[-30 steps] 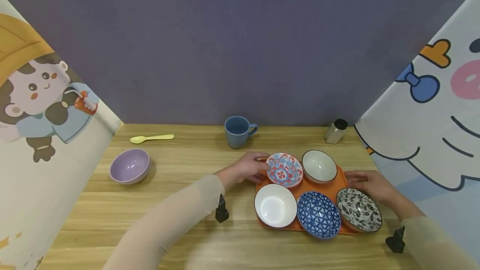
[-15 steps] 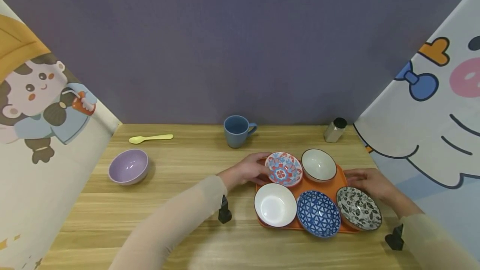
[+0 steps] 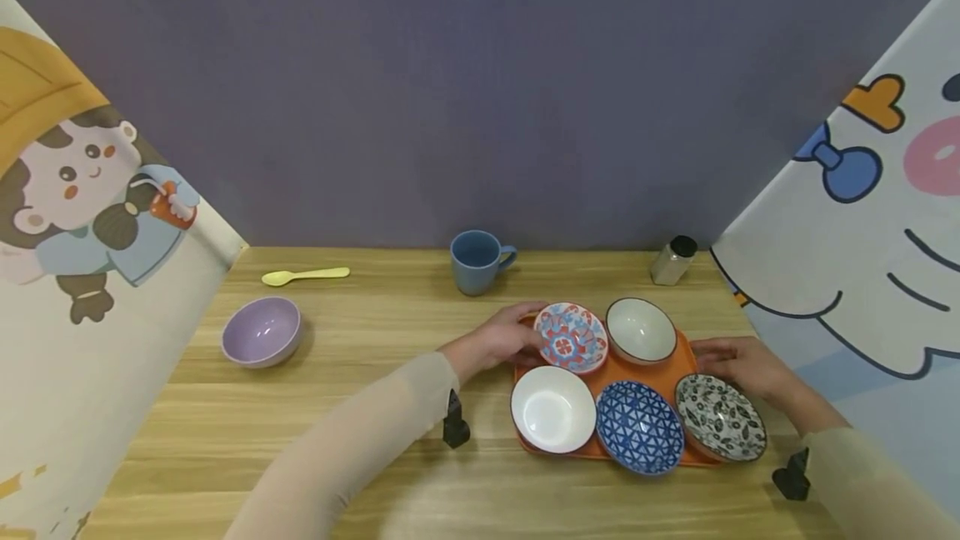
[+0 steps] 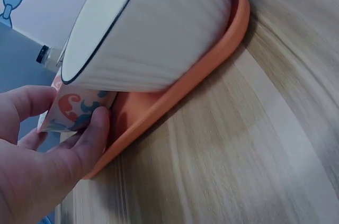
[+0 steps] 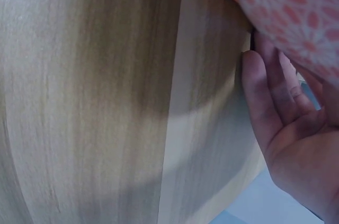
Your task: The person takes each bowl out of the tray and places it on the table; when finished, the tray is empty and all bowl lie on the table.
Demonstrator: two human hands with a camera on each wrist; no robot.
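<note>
My left hand [image 3: 510, 335] holds the red-and-blue patterned bowl [image 3: 572, 338] at the tray's back left, thumb and index finger against its outer side in the left wrist view. That bowl sits on an orange tray [image 3: 617, 375] with several others: a plain white bowl [image 3: 553, 410], a dark-rimmed pale bowl [image 3: 641, 330], a blue triangle-patterned bowl [image 3: 640, 427] and a black-and-white leaf bowl [image 3: 720, 417]. Beside the tray's right end, my right hand [image 3: 746, 367] has its fingers extended. In the right wrist view they lie beneath a bowl's pink-and-white flowered outer wall [image 5: 296, 17].
A blue mug [image 3: 476, 263] stands at the back middle, and a black-lidded jar [image 3: 672, 262] at the back right. Toward the left are a purple bowl [image 3: 262, 332] and a yellow spoon [image 3: 306, 276]. A grey wall rises behind the wooden table [image 3: 390, 315].
My left hand has edged slightly right, its thumb now closer against the red-and-blue bowl. The right hand and the bowls stay nearly in place.
</note>
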